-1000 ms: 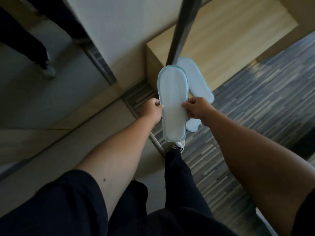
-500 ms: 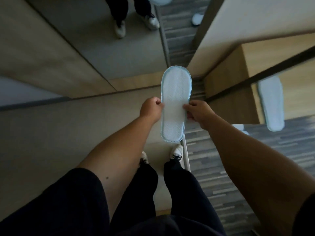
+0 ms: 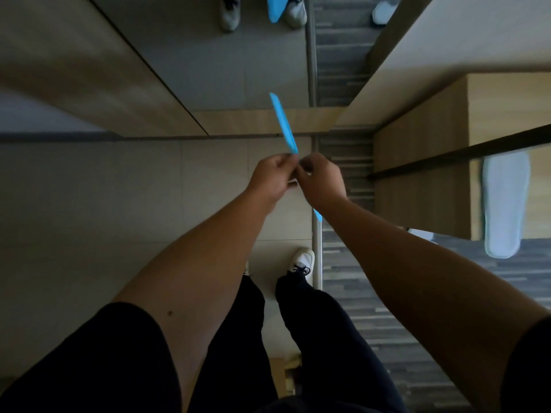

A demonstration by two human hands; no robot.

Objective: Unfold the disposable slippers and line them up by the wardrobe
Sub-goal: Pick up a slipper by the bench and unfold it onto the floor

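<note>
No brand or writing shows anywhere. Both hands meet at the middle: the left hand (image 3: 272,178) and right hand (image 3: 320,180) pinch the slipper (image 3: 283,123) between closed fingers, turned edge-on so only its blue rim shows, running toward 12 o'clock, with a bit of its heel below the right wrist. A second slipper (image 3: 504,204) lies sole-up at 3 o'clock on the wooden wardrobe base (image 3: 423,144). The floor (image 3: 119,204) is pale tile on the left and striped grey carpet (image 3: 372,293) on the right (a metal strip divides them). A mirror (image 3: 208,61) at 12 o'clock reflects shoes.
</note>
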